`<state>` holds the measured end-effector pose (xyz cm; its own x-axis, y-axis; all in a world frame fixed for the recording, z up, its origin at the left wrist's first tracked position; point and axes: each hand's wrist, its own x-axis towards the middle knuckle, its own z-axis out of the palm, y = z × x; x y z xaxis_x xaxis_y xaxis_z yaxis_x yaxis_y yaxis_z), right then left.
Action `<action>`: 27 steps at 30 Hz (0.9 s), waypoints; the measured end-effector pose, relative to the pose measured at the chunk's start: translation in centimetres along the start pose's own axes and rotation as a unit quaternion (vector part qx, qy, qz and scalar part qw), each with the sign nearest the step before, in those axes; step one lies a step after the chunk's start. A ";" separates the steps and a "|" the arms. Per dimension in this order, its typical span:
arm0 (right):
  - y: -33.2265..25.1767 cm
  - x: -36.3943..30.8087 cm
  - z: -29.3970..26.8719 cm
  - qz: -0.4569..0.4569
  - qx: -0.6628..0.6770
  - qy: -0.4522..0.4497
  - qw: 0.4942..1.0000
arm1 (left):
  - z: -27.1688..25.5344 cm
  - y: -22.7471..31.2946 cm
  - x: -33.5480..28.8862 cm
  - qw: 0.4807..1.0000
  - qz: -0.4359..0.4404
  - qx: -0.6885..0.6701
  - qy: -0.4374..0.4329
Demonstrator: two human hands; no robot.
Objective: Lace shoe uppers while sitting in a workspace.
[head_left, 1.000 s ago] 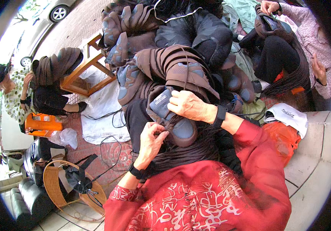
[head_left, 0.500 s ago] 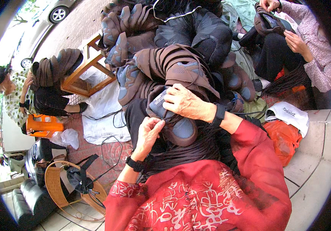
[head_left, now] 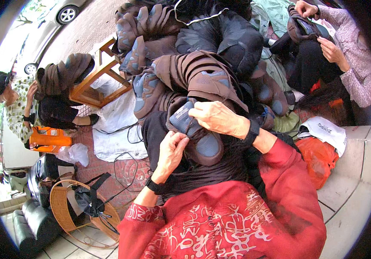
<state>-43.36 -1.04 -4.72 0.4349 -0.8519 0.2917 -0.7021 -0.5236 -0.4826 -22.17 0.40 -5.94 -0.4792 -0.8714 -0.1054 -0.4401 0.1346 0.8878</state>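
Note:
On my lap lies a brown shoe upper (head_left: 208,146) with a blue-grey toe, its toe end toward me. Its blue-grey tongue (head_left: 180,119) is folded up and bears a small printed patch. My left hand (head_left: 171,151) is closed in a pinch at the upper's left edge, just below the tongue. Over the tongue's right side my right hand (head_left: 220,118) also pinches, thumb and forefinger together; whatever thin thing is between them is too small to make out. A bundle of dark laces (head_left: 207,175) drapes over my lap beneath the upper.
Stacked brown uppers (head_left: 194,71) lie just beyond my hands, with black ones (head_left: 241,45) farther off. A wooden stool (head_left: 101,80) lies to the left. At right is an orange bag (head_left: 317,159). Two co-workers, left and upper right, have uppers too. A wicker chair (head_left: 60,207) stands lower left.
My right hand has shifted slightly right and down, off the tongue's face, showing more of it. The left hand stays pinched at the upper's edge, a little farther right.

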 end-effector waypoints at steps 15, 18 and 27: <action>1.5 1.0 1.4 -0.020 0.106 -0.058 0.993 | -1.1 0.4 0.1 0.963 -0.214 -0.159 -0.043; 1.8 1.5 1.2 0.030 0.186 -0.094 0.978 | -1.3 0.3 0.6 0.944 -0.245 -0.214 -0.049; 1.9 1.9 1.5 0.058 0.181 -0.109 0.976 | -0.9 0.9 -0.2 0.885 -0.299 -0.356 -0.005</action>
<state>-43.03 -3.68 -6.35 0.5021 -0.8630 0.0550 -0.5246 -0.3546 -0.7740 -21.77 0.24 -4.70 -0.3310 -0.6810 -0.6532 -0.0287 -0.6846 0.7283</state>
